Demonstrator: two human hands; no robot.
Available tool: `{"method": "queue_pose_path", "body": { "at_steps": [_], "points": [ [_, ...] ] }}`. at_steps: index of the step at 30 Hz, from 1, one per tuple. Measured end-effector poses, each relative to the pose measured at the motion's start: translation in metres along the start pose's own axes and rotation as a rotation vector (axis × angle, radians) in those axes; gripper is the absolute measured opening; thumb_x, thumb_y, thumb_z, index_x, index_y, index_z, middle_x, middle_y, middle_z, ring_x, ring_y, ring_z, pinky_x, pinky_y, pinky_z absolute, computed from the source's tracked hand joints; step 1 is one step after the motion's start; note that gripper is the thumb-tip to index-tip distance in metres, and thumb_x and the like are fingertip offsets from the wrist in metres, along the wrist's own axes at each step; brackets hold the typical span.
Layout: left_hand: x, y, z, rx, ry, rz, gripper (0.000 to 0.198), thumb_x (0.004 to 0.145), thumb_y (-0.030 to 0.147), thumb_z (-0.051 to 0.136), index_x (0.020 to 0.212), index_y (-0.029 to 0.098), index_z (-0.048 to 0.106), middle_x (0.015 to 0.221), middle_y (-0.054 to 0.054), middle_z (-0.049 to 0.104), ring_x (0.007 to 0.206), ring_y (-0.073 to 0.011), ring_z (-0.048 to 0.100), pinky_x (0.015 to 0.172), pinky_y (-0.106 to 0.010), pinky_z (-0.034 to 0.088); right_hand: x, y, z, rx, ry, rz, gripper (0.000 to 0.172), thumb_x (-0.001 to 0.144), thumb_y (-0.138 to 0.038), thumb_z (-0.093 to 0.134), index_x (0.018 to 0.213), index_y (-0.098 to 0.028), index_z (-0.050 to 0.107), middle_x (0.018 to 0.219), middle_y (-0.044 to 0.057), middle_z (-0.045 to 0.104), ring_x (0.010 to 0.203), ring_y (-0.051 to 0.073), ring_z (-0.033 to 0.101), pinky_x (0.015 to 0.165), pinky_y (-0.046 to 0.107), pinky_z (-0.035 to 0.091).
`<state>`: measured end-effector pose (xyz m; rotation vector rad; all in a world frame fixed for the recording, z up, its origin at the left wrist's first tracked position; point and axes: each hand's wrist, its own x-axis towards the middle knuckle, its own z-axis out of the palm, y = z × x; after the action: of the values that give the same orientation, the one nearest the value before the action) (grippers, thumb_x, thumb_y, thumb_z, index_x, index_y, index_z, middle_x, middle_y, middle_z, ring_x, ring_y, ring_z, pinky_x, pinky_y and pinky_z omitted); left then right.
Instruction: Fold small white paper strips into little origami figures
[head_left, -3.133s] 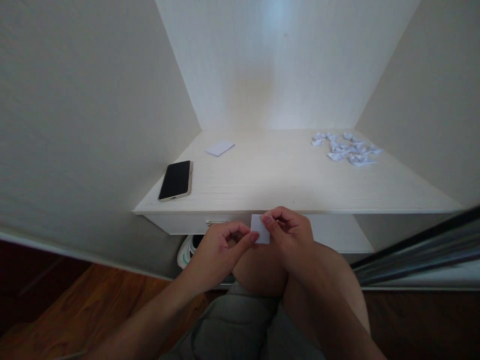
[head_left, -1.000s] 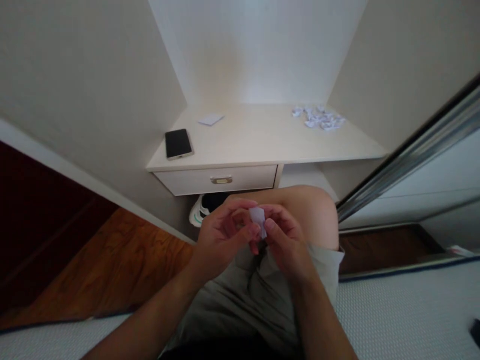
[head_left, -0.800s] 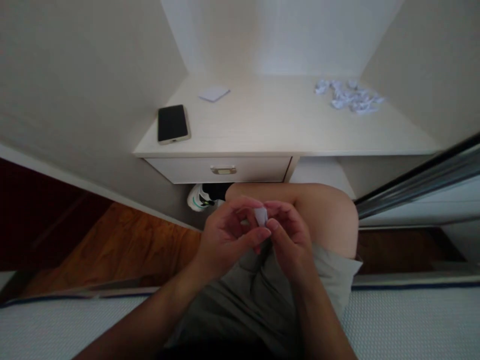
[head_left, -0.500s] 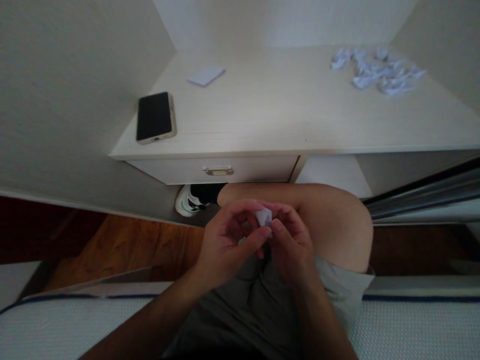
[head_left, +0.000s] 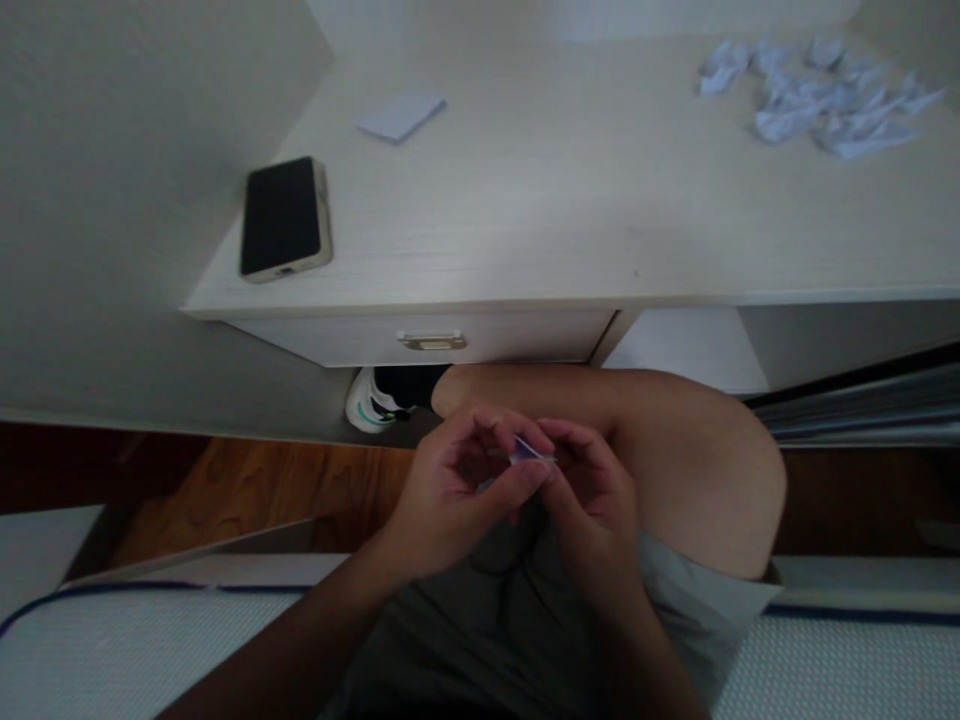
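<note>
Pale surface (head_left: 525, 240) beyond, your left fingers (head_left: 517, 486) and right fingers (head_left: 562, 500) closely pinch the small paper (head_left: 526, 453) between them, seemingly to steady it.

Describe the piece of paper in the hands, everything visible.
The piece of paper is small and thin, with a shaded, pale violet face and a brighter white edge slanting down to the right. It looks folded, though the fold count can't be told. The left hand and right hand both pinch it, covering much of it, above the shorts. No writing can be made out.
</note>
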<state>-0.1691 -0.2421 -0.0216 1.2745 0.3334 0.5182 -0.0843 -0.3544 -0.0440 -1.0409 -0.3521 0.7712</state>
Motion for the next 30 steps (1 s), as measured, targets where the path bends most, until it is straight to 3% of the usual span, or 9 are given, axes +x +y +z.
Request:
{"method": "queue_pose_path", "body": {
  "at_steps": [5, 8, 11, 15, 18, 21, 24, 26, 30],
  "points": [
    [0.003, 0.009, -0.015, 0.132, -0.076, -0.055, 0.016, 0.095, 0.018, 0.076, 0.094, 0.021, 0.060, 0.102, -0.004, 0.074, 0.081, -0.0123, 0.070, 0.065, -0.020, 0.059, 0.000, 0.000, -0.004, 0.034, -0.053, 0.132, 0.024, 0.090, -0.024, 0.083, 0.112, -0.030, 0.078, 0.112, 0.000, 0.081, 0.104, 0.017, 0.075, 0.090, 0.028, 0.061],
    [0.002, 0.017, -0.023, 0.255, -0.134, -0.080, 0.014, 0.098, 0.020, 0.073, 0.108, 0.023, 0.063, 0.108, -0.005, 0.073, 0.095, -0.0163, 0.070, 0.083, -0.028, 0.058, 0.001, -0.001, -0.001, 0.013, -0.024, 0.152, 0.022, 0.088, -0.024, 0.083, 0.110, -0.030, 0.079, 0.107, -0.001, 0.082, 0.096, 0.015, 0.076, 0.085, 0.024, 0.060],
    [0.002, 0.021, -0.026, 0.341, -0.140, -0.095, 0.017, 0.099, 0.022, 0.071, 0.114, 0.022, 0.064, 0.109, -0.005, 0.070, 0.096, -0.0166, 0.069, 0.085, -0.029, 0.056, 0.003, -0.001, 0.001, -0.070, 0.041, 0.147, 0.016, 0.090, -0.026, 0.081, 0.106, -0.028, 0.080, 0.100, 0.000, 0.081, 0.082, 0.012, 0.074, 0.072, 0.021, 0.059],
    [0.002, 0.023, -0.027, 0.274, -0.141, -0.094, 0.027, 0.097, 0.019, 0.072, 0.122, 0.026, 0.063, 0.110, -0.003, 0.072, 0.098, -0.0158, 0.071, 0.086, -0.027, 0.056, 0.004, -0.002, 0.001, -0.074, 0.043, 0.167, 0.017, 0.089, -0.029, 0.081, 0.105, -0.026, 0.079, 0.096, 0.000, 0.080, 0.071, 0.012, 0.071, 0.063, 0.023, 0.058],
    [0.001, 0.026, -0.027, 0.284, -0.176, -0.086, 0.039, 0.096, 0.016, 0.071, 0.132, 0.029, 0.061, 0.116, -0.004, 0.074, 0.107, -0.0189, 0.072, 0.093, -0.030, 0.055, 0.002, -0.002, -0.001, -0.055, -0.032, 0.157, 0.028, 0.083, -0.027, 0.085, 0.110, -0.026, 0.077, 0.106, 0.003, 0.081, 0.090, 0.020, 0.076, 0.078, 0.031, 0.062],
    [0.000, 0.032, -0.025, 0.345, -0.207, -0.068, 0.052, 0.092, 0.007, 0.066, 0.138, 0.031, 0.061, 0.123, -0.004, 0.076, 0.110, -0.0205, 0.073, 0.094, -0.031, 0.055, -0.001, 0.000, -0.002, -0.120, -0.052, 0.105, 0.027, 0.084, -0.026, 0.083, 0.110, -0.026, 0.077, 0.112, 0.006, 0.081, 0.107, 0.025, 0.075, 0.092, 0.039, 0.060],
    [0.000, 0.035, -0.020, 0.409, -0.141, -0.032, 0.056, 0.087, 0.003, 0.064, 0.135, 0.031, 0.064, 0.123, -0.004, 0.077, 0.107, -0.0217, 0.074, 0.089, -0.031, 0.058, -0.003, 0.002, 0.000, -0.171, 0.009, 0.038, 0.012, 0.085, -0.024, 0.078, 0.097, -0.025, 0.079, 0.093, 0.003, 0.082, 0.085, 0.021, 0.075, 0.077, 0.034, 0.060],
    [0.000, 0.031, -0.014, 0.434, -0.038, -0.016, 0.049, 0.085, 0.005, 0.068, 0.128, 0.027, 0.068, 0.120, -0.006, 0.078, 0.104, -0.0226, 0.075, 0.084, -0.031, 0.059, -0.003, 0.002, 0.002, -0.202, 0.074, 0.026, 0.004, 0.085, -0.024, 0.076, 0.088, -0.023, 0.080, 0.074, 0.000, 0.076, 0.066, 0.017, 0.068, 0.062, 0.029, 0.054],
    [0.000, 0.014, 0.001, 0.333, 0.142, -0.037, 0.032, 0.085, 0.016, 0.076, 0.116, 0.023, 0.071, 0.102, -0.006, 0.078, 0.085, -0.0207, 0.075, 0.071, -0.030, 0.062, -0.001, 0.000, 0.005, -0.256, 0.147, 0.030, 0.016, 0.089, -0.029, 0.072, 0.077, -0.019, 0.079, 0.058, -0.002, 0.064, 0.051, 0.012, 0.052, 0.049, 0.024, 0.039]
  ]
}}
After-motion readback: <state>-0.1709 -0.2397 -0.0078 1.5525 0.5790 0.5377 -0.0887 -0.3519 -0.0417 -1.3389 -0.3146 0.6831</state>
